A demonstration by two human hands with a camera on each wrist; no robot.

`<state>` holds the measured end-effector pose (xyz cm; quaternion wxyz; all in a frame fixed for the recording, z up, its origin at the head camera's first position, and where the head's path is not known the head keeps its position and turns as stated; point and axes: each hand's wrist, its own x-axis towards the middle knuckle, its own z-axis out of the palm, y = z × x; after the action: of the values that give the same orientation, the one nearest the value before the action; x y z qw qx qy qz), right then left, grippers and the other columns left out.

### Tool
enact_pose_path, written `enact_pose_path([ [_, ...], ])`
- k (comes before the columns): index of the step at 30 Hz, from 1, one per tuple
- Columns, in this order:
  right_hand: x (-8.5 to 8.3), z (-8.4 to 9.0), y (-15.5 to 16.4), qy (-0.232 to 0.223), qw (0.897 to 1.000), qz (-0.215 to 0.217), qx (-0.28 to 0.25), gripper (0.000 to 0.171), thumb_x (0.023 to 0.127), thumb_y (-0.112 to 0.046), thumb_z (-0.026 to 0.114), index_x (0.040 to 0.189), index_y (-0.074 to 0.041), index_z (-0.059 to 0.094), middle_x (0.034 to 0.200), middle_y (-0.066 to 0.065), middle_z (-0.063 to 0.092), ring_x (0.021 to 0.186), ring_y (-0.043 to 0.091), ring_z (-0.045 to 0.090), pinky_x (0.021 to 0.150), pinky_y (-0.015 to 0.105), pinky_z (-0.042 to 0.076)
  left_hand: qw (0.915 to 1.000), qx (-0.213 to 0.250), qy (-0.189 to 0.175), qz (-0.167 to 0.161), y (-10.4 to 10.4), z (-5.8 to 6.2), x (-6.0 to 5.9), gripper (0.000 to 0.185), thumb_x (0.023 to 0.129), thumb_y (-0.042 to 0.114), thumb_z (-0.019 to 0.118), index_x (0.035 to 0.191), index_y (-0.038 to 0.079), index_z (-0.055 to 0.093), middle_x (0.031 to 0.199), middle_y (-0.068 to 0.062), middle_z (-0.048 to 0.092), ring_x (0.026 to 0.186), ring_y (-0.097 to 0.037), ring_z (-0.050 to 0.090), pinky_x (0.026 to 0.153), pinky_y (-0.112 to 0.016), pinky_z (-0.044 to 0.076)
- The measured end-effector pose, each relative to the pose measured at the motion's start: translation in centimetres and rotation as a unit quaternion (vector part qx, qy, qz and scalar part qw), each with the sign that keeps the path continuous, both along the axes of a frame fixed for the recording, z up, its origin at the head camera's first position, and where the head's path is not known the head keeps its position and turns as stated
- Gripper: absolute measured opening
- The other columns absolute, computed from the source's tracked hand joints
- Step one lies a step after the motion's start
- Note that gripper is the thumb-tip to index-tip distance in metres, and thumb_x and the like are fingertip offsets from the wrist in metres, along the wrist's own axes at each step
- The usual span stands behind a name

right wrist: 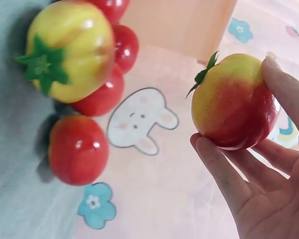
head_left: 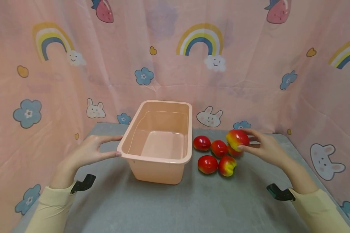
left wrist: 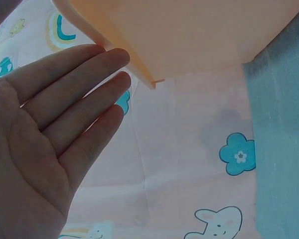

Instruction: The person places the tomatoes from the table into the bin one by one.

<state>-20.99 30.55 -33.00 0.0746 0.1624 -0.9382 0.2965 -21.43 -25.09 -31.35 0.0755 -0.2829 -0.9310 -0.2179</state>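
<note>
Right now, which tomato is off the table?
The red-and-yellow tomato held in the right hand; the other tomatoes lie on the grey table.

The whole tabletop (head_left: 169,207) is seen from above and the near side by the head view, faced toward the far curtain (head_left: 175,64). The left wrist view is set close under the tub (left wrist: 189,35). The right wrist view is held close to the tomatoes (right wrist: 79,149), shared with the head view.
</note>
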Motion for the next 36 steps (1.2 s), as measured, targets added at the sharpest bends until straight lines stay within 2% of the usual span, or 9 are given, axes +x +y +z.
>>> enact_pose_path([
  [3, -0.3, 0.4, -0.4, 0.005, 1.0, 0.009, -0.006, 0.067, 0.084, -0.033, 0.072, 0.137, -0.002, 0.044, 0.13, 0.022, 0.054, 0.108, 0.043, 0.059, 0.078, 0.043, 0.056, 1.0, -0.003, 0.003, 0.001, 0.0, 0.0, 0.0, 0.057, 0.082, 0.048, 0.069, 0.131, 0.021, 0.059, 0.127, 0.003, 0.063, 0.105, -0.013, 0.061, 0.074, -0.031, 0.044],
  [7, -0.5, 1.2, -1.0, 0.005, 1.0, 0.01, 0.0, 0.067, 0.084, -0.035, 0.072, 0.137, -0.004, 0.045, 0.129, 0.022, 0.055, 0.108, 0.043, 0.059, 0.076, 0.043, 0.057, 1.0, -0.004, 0.006, 0.0, -0.1, -0.1, -0.1, 0.056, 0.083, 0.047, 0.07, 0.131, 0.021, 0.059, 0.126, 0.003, 0.063, 0.099, -0.01, 0.059, 0.073, -0.029, 0.042],
  [10, -0.6, 1.7, -1.4, -0.004, 1.0, 0.01, 0.003, 0.069, 0.083, -0.038, 0.072, 0.138, -0.007, 0.044, 0.13, 0.021, 0.055, 0.11, 0.042, 0.058, 0.077, 0.044, 0.057, 1.0, -0.001, 0.006, 0.0, -0.1, -0.1, -0.1, 0.056, 0.082, 0.047, 0.07, 0.131, 0.021, 0.059, 0.126, 0.004, 0.063, 0.107, -0.011, 0.06, 0.076, -0.031, 0.044],
  [17, -1.2, 2.7, -2.2, -0.018, 1.0, 0.019, 0.013, 0.073, 0.084, -0.042, 0.07, 0.142, -0.011, 0.04, 0.134, 0.018, 0.052, 0.112, 0.04, 0.057, 0.08, 0.048, 0.055, 1.0, 0.002, 0.001, 0.003, -0.1, -0.2, 0.0, 0.056, 0.083, 0.048, 0.069, 0.131, 0.022, 0.059, 0.126, 0.004, 0.063, 0.111, -0.014, 0.06, 0.076, -0.031, 0.044],
  [22, -1.5, 3.6, -2.8, -0.019, 0.999, 0.025, 0.023, 0.072, 0.085, -0.043, 0.068, 0.143, -0.013, 0.039, 0.135, 0.018, 0.051, 0.114, 0.039, 0.056, 0.083, 0.051, 0.054, 1.0, 0.006, -0.002, 0.0, -0.1, -0.1, 0.0, 0.056, 0.083, 0.047, 0.069, 0.131, 0.02, 0.059, 0.126, 0.004, 0.063, 0.116, -0.017, 0.059, 0.081, -0.035, 0.047],
  [27, -1.8, 4.5, -3.6, -0.016, 0.999, 0.034, 0.028, 0.07, 0.084, -0.043, 0.069, 0.142, -0.015, 0.041, 0.132, 0.016, 0.054, 0.113, 0.038, 0.057, 0.084, 0.05, 0.053, 0.9999, 0.009, -0.009, -0.001, -0.1, -0.1, 0.0, 0.057, 0.083, 0.046, 0.069, 0.132, 0.019, 0.058, 0.126, 0.002, 0.063, 0.118, -0.02, 0.058, 0.087, -0.042, 0.048],
  [36, -2.6, 5.3, -5.1, -0.02, 0.998, 0.047, 0.026, 0.07, 0.082, -0.044, 0.071, 0.14, -0.015, 0.044, 0.131, 0.014, 0.056, 0.114, 0.035, 0.058, 0.083, 0.046, 0.055, 0.9995, 0.013, -0.027, 0.007, 0.0, 0.0, 0.0, 0.059, 0.082, 0.049, 0.069, 0.133, 0.02, 0.057, 0.128, 0.003, 0.062, 0.121, -0.021, 0.056, 0.091, -0.047, 0.047],
])
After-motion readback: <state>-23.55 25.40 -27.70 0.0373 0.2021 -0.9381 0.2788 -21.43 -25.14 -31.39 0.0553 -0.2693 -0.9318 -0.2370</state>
